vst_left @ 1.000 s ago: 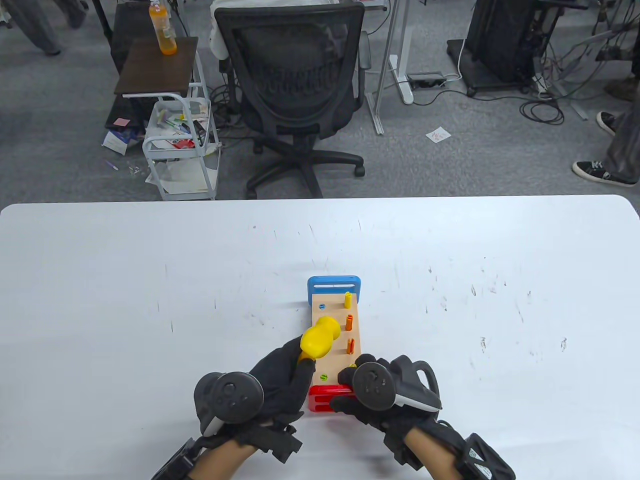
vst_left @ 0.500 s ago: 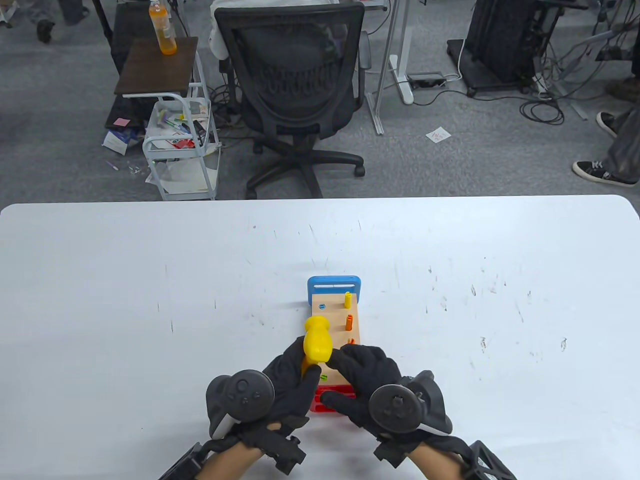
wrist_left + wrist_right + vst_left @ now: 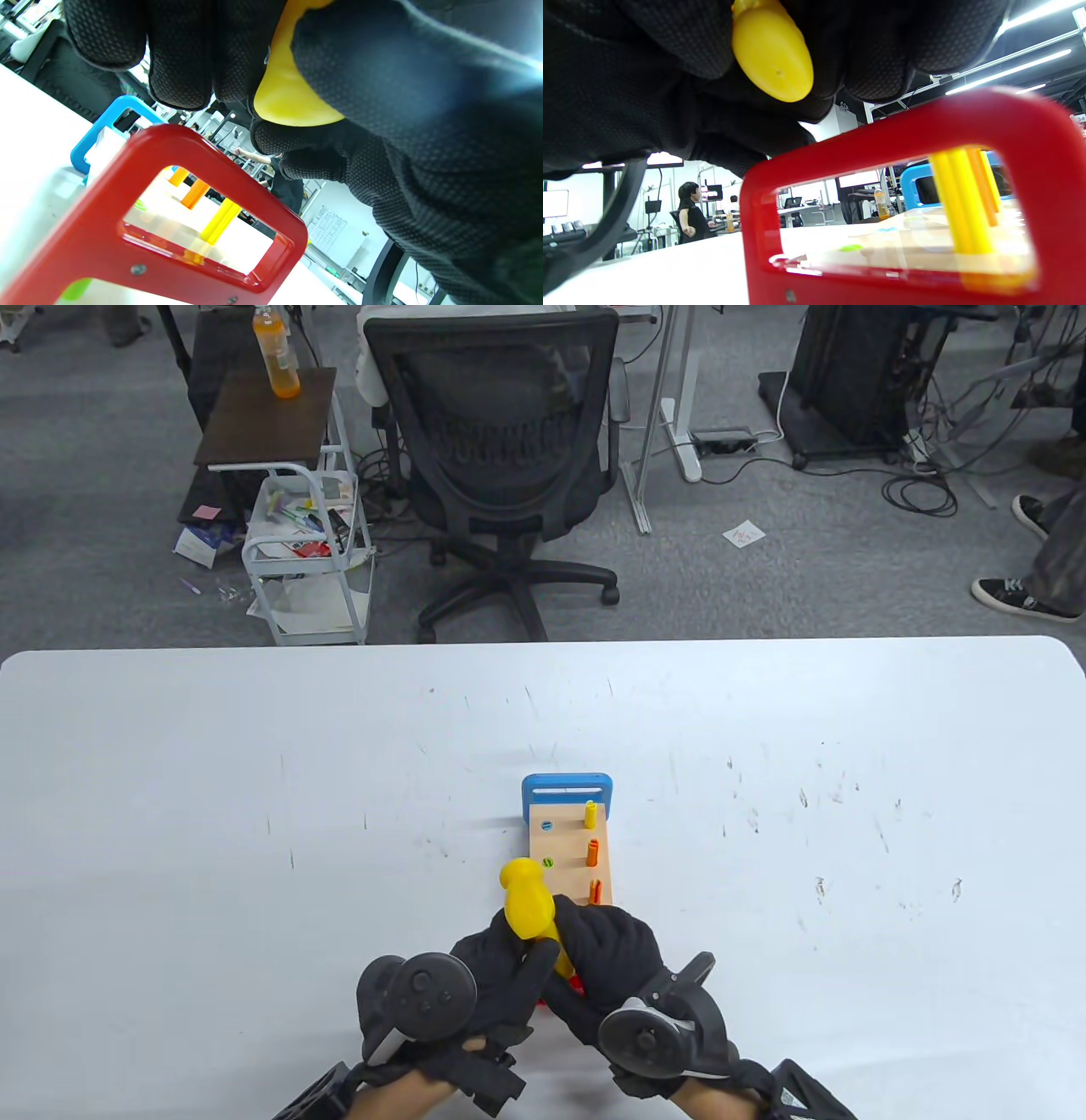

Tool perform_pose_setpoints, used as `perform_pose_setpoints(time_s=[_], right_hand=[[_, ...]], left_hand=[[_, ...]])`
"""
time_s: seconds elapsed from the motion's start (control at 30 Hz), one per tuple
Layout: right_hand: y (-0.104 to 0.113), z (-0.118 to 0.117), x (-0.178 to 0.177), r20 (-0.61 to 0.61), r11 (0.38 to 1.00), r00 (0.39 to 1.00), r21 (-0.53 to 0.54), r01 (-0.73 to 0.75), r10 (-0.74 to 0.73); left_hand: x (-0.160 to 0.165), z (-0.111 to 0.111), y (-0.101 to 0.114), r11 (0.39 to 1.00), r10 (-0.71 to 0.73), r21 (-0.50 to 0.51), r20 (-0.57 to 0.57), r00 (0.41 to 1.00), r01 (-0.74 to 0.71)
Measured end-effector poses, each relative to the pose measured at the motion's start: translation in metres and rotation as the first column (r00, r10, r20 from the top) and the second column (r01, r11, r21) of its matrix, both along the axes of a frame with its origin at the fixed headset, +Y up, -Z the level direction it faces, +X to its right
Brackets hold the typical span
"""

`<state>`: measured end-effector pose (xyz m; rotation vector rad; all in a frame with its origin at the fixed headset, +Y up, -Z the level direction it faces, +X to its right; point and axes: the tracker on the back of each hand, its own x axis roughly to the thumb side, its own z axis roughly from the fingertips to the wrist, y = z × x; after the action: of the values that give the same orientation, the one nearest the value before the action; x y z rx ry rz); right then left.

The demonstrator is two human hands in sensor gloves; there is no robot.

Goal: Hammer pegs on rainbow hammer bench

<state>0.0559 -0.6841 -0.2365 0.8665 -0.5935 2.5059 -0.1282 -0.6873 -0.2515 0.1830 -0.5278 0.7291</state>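
The hammer bench (image 3: 567,857) is a wooden plank with a blue end (image 3: 567,791) far from me and a red end (image 3: 178,144) near me. Orange and yellow pegs (image 3: 593,853) stand up along its right side; blue and green pegs (image 3: 547,863) sit flush on its left. Both hands grip the handle of the yellow hammer (image 3: 526,903) above the bench's near end. My left hand (image 3: 501,976) holds it from the left, my right hand (image 3: 607,959) from the right. The handle's butt (image 3: 772,51) shows between the right fingers.
An office chair (image 3: 501,432) and a small cart (image 3: 305,551) stand beyond the table's far edge. The white table (image 3: 254,814) is scuffed.
My right hand left the bench's red end and closed on the hammer handle beside my left hand. The hammer has drawn back toward me and its head has tilted up.
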Motion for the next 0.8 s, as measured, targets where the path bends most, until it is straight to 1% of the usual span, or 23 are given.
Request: perform_pose_setpoints(time_s=[0.1, 0.27, 0.37, 0.43, 0.53, 0.57, 0.6, 0.7, 0.73, 0.8], right_hand=[[0.001, 0.003, -0.004, 0.019, 1.0, 1.0, 0.004, -0.013, 0.013], [0.006, -0.001, 0.001, 0.057, 1.0, 0.998, 0.017, -0.006, 0.005], [0.013, -0.007, 0.01, 0.075, 0.999, 0.997, 0.041, 0.015, -0.018], [0.018, -0.011, 0.015, 0.096, 0.999, 0.995, 0.045, -0.009, 0.004], [0.026, -0.024, 0.027, 0.142, 0.999, 0.99, 0.028, -0.028, 0.023], [0.03, -0.032, 0.032, 0.164, 0.999, 0.986, 0.016, -0.033, 0.03], [0.033, -0.036, 0.036, 0.185, 0.999, 0.982, 0.006, -0.039, 0.037], [0.044, -0.057, 0.049, 0.238, 0.998, 0.97, -0.044, -0.048, 0.057], [0.047, -0.066, 0.052, 0.249, 0.996, 0.966, -0.077, -0.051, 0.069], [0.052, -0.079, 0.057, 0.261, 0.988, 0.961, -0.14, -0.06, 0.095]], left_hand=[[-0.001, 0.0, 0.0, 0.996, -0.055, 0.075, -0.006, 0.998, 0.056], [-0.004, -0.005, -0.005, 0.997, -0.006, 0.071, 0.02, 1.0, 0.004], [-0.005, -0.007, -0.006, 0.998, 0.006, 0.069, 0.032, 0.999, -0.008], [-0.005, -0.006, -0.007, 0.997, -0.013, 0.078, 0.032, 0.999, 0.011], [-0.006, -0.008, -0.01, 0.981, -0.146, 0.131, -0.013, 0.989, 0.146], [-0.005, -0.01, -0.013, 0.971, -0.201, 0.129, -0.028, 0.979, 0.203], [-0.004, -0.012, -0.016, 0.967, -0.219, 0.126, -0.025, 0.976, 0.22], [0.002, -0.021, -0.03, 0.97, -0.243, 0.037, 0.056, 0.969, 0.241], [0.004, -0.023, -0.036, 0.968, -0.25, 0.011, 0.081, 0.965, 0.25], [0.009, -0.028, -0.043, 0.951, -0.309, 0.006, 0.086, 0.947, 0.31]])
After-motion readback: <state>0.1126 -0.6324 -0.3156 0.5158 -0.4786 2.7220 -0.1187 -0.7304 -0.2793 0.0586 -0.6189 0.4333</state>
